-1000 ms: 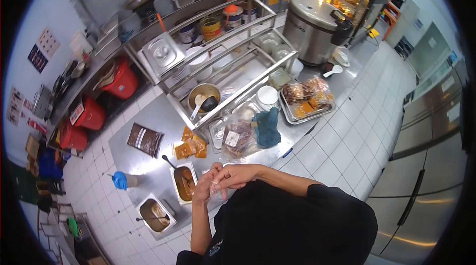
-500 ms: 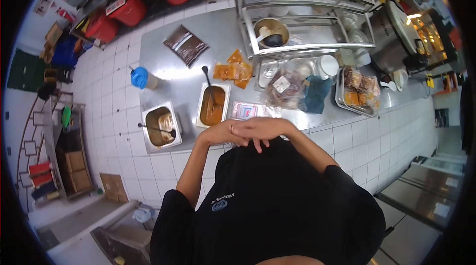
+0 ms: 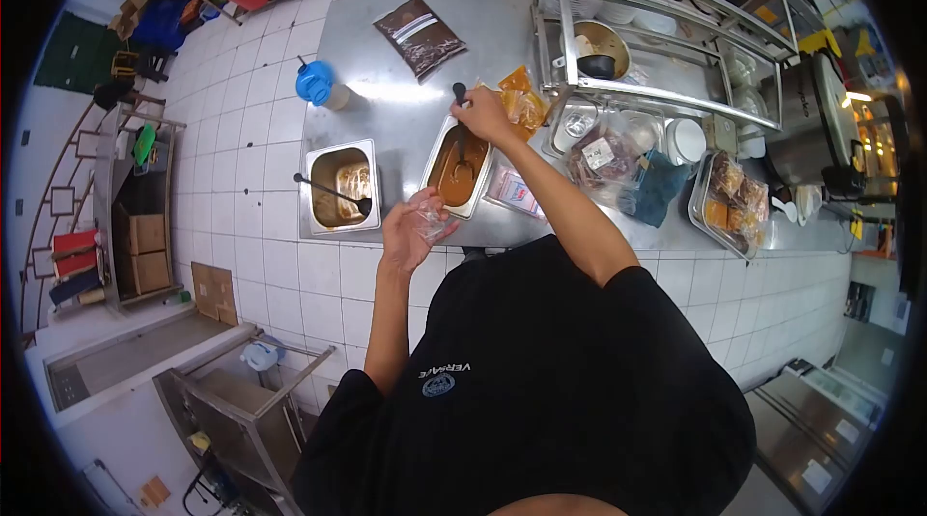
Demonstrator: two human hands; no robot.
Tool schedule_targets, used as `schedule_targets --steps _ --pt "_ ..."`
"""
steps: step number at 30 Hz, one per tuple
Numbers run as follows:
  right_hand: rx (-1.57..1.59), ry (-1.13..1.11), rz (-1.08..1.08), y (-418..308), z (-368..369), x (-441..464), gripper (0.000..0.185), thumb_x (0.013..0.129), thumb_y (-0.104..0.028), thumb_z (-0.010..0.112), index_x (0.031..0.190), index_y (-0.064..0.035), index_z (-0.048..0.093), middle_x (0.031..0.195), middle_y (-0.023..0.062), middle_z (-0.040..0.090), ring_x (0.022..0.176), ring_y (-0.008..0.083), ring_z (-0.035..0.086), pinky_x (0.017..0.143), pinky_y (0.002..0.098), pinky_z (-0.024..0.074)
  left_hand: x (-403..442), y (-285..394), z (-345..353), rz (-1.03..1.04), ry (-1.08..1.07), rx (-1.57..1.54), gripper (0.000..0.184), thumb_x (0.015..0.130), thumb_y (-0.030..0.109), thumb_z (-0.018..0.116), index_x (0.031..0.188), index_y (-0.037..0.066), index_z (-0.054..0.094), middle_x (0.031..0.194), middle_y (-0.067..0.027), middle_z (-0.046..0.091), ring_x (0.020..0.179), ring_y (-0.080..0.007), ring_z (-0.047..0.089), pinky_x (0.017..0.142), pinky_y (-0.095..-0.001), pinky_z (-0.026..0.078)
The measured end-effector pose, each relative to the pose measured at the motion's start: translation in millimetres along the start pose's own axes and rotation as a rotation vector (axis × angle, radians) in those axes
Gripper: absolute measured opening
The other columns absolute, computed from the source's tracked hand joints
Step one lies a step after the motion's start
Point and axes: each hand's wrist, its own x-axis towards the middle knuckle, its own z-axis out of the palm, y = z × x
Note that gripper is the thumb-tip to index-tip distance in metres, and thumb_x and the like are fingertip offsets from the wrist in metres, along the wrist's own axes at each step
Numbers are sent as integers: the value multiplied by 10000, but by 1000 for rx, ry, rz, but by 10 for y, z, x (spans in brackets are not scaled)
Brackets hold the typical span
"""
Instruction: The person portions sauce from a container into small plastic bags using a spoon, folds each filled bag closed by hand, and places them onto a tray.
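Observation:
My right hand [image 3: 483, 117] is closed round the black handle of a ladle [image 3: 462, 142] near its top end. The ladle's bowl sits in orange-brown sauce [image 3: 450, 183] inside a rectangular steel pan [image 3: 430, 171]. In front of that pan, my left hand [image 3: 410, 234] is palm up with curled fingers, holding a small clear plastic bag [image 3: 431, 223]. To the left stands a second steel pan [image 3: 317, 212], with another black ladle [image 3: 333, 191] resting in a pale sauce. A printed plastic packet [image 3: 514, 192] lies right of the sauce pan.
Behind the pans are a bag of dark brown contents [image 3: 421, 36], a blue-lidded jug [image 3: 316, 82] and orange sauce packets [image 3: 521, 109]. A steel rack [image 3: 657, 96] stands at the right, with meat packs [image 3: 603, 151], a blue-green cloth [image 3: 660, 190] and a loaded tray [image 3: 716, 236] before it.
My hands were clasped together before my chest. They have parted: the right reached forward and took hold of the ladle, and the left moved beside the pan with a clear bag. The view shifted.

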Motion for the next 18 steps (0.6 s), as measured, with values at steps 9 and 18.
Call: schedule_targets --steps 9,18 --pt "152 -206 -284 -310 -809 -689 259 969 -237 556 1018 -1 649 875 210 665 810 373 643 689 400 487 -212 -228 -187 169 334 76 383 938 234 600 1266 83 473 1069 -45 589 1030 -215 592 952 -482 495" --pt "672 -108 201 154 -354 -1210 269 1027 -240 512 1041 -5 641 793 63 669 684 103 614 612 243 491 131 -232 -231 228 385 162 408 930 262 625 1278 108 479 1213 -51 555 1152 -207 535 924 -430 471"
